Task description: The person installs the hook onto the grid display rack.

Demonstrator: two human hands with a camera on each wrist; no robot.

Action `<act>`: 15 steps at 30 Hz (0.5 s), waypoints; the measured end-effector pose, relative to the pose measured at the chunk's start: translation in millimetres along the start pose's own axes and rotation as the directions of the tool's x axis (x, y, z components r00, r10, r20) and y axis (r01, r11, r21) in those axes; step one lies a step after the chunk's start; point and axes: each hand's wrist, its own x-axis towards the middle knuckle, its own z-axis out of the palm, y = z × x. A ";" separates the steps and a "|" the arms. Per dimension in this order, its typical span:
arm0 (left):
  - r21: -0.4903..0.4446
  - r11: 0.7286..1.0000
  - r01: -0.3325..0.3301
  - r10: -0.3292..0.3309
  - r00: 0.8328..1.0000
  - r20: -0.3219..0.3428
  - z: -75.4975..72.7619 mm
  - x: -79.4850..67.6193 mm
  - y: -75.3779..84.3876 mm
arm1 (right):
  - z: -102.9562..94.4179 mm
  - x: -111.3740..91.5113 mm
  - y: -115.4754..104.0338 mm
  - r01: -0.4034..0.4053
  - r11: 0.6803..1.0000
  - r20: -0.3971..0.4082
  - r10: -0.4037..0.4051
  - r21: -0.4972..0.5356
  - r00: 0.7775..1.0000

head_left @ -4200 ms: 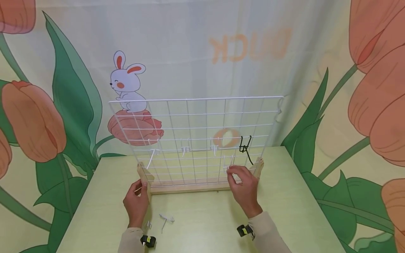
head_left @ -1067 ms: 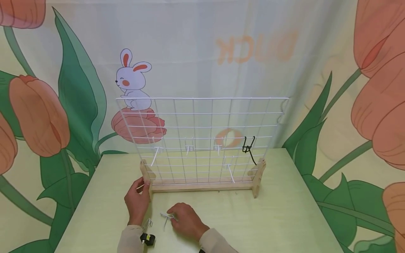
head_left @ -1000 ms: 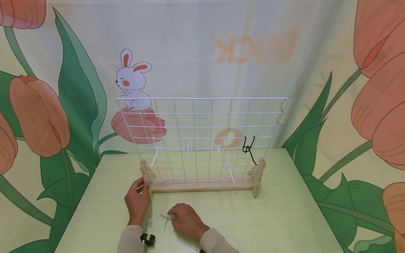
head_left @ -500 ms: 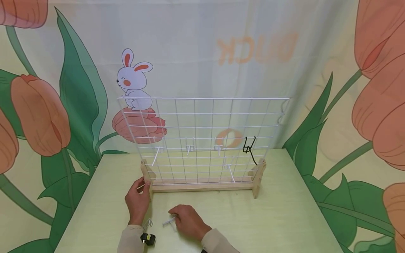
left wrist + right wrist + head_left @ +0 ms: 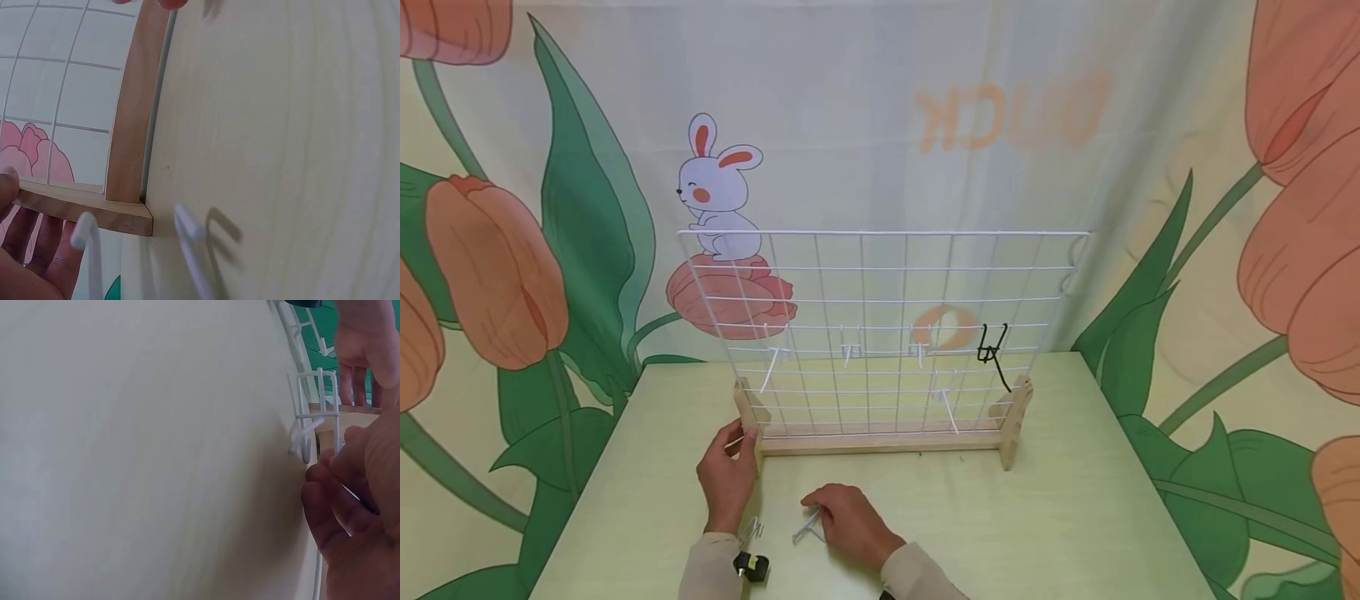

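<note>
Pinching right hand [image 5: 854, 527]: grasps the white hook [image 5: 807, 527].
White hook: near side of the wooden stand [image 5: 880, 446], left of centre.
Left hand [image 5: 727, 481]: grips the stand's left end.
Grip: best firm, lest the hook twist.

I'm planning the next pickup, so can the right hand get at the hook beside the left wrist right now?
Probably not just yet: the right hand holds another hook. Otherwise the way across the table looks free, though the left wrist crowds the loose hook.
</note>
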 end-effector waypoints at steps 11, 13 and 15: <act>0.014 1.000 -0.005 0.005 1.000 -0.006 0.7 0.3 1.2 | -12.4 -14.7 -1.3 -0.255 0.959 0.044 0.252 0.122 0.967; 0.011 1.000 -0.002 0.003 1.000 -0.006 0.4 -0.3 0.9 | -12.8 -17.6 -2.5 -0.272 0.958 0.063 0.267 0.093 0.962; 0.010 1.000 -0.001 0.001 1.000 -0.006 0.3 -0.9 0.0 | -11.9 -20.0 -4.2 -0.270 0.962 0.078 0.265 0.052 0.961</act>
